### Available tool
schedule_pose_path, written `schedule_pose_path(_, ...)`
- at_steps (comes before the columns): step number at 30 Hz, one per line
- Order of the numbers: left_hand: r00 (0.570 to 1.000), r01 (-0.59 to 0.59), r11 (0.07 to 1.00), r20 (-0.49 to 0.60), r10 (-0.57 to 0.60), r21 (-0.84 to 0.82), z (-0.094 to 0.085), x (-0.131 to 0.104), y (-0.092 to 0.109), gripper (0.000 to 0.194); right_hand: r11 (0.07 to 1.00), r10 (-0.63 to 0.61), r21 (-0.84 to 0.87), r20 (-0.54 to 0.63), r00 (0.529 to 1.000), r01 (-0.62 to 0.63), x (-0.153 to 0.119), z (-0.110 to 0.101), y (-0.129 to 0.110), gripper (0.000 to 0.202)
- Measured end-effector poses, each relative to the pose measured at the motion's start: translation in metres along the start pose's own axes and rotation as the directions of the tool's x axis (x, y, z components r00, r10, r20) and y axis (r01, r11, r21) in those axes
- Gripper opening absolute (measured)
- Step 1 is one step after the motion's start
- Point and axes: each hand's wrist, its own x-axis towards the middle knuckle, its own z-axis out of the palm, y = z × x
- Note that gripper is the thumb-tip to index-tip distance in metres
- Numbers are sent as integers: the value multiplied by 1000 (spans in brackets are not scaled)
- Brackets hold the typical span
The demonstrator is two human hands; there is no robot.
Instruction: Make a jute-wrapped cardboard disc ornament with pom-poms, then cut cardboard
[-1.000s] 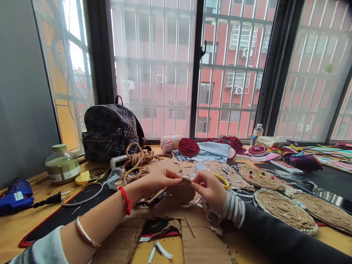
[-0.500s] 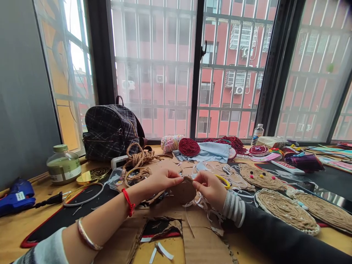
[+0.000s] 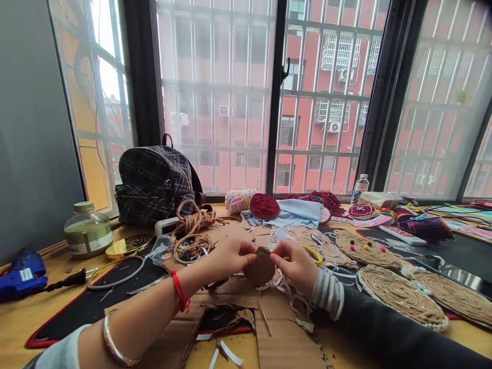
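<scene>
Between my two hands is a small round brown disc (image 3: 260, 269), upright, with twine along its top edge. My left hand (image 3: 234, 256) pinches its upper left edge between thumb and fingers. On the other side, my right hand (image 3: 295, 261) pinches the upper right edge. A thin strand of twine (image 3: 264, 312) hangs from the disc down over the cut cardboard (image 3: 280, 338). Just behind my right hand lies a yellow ring-shaped handle (image 3: 314, 254).
Coiled rope (image 3: 196, 220), a glass jar (image 3: 87, 230) and a blue glue gun (image 3: 23, 277) are on the left. Woven round mats (image 3: 400, 294) lie on the right. A plaid backpack (image 3: 154, 184) and red yarn (image 3: 264, 206) stand by the window.
My left hand has shifted slightly on the disc's edge, its fingers more curled. The left forearm has moved a little left and down. Both hands still pinch the disc.
</scene>
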Motion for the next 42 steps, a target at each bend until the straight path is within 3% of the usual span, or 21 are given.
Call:
schedule_pose_path(3,997,42,996,-66,-37,73,3,0,3,27,1000,7,4,-11,1000,-7,1,1,2,9)
schedule_pose_path(8,999,27,1000,24,-27,11,0,0,4,33,1000,-18,17,-25,1000,19,1,1,4,8)
schedule_pose_path(15,980,23,993,-201,0,111,5,-3,13,20,997,-74,22,-34,997,75,-1,1,0,10)
schedule_pose_path(21,998,-14,994,-70,7,-105,3,-3,19,30,995,-96,19,-15,995,96,-1,2,-2,11)
schedule_pose_path(26,971,-54,998,-231,60,30,7,-5,27,19,989,-144,-42,-28,989,142,-3,3,-3,11)
schedule_pose_path(36,930,-4,995,-366,40,100,23,-8,36,13,972,-189,-153,-55,980,179,-9,5,-9,12)
schedule_pose_path(39,930,-5,993,-365,50,122,22,-7,35,14,973,-185,-151,-60,981,175,-7,5,-8,12)
schedule_pose_path(42,954,-70,990,-283,102,123,19,-9,35,15,977,-173,-139,-59,983,164,-6,5,-6,12)
